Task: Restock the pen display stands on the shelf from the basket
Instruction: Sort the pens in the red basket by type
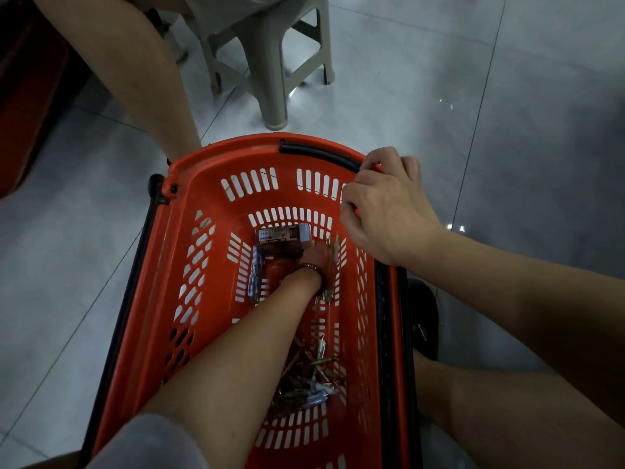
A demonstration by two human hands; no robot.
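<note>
A red plastic basket point(189, 265) stands on the tiled floor below me. My left hand point(316, 256), a bead bracelet on its wrist, reaches down to the basket's bottom beside a dark box of pens point(280, 241); its fingers are hidden from me. My right hand point(389, 204) grips the basket's far right rim with curled fingers. A clear pack of blue pens point(255, 275) lies along the left of the bottom. Several loose pens point(311, 377) are piled at the near end, and a few thin pens point(335, 252) lie by my left hand.
A grey plastic stool point(274, 62) stands just beyond the basket. Another person's bare leg point(135, 79) comes down at the far left rim. A dark red shelf base point(27, 103) runs along the left edge. My foot in a black sandal point(422, 319) is right of the basket.
</note>
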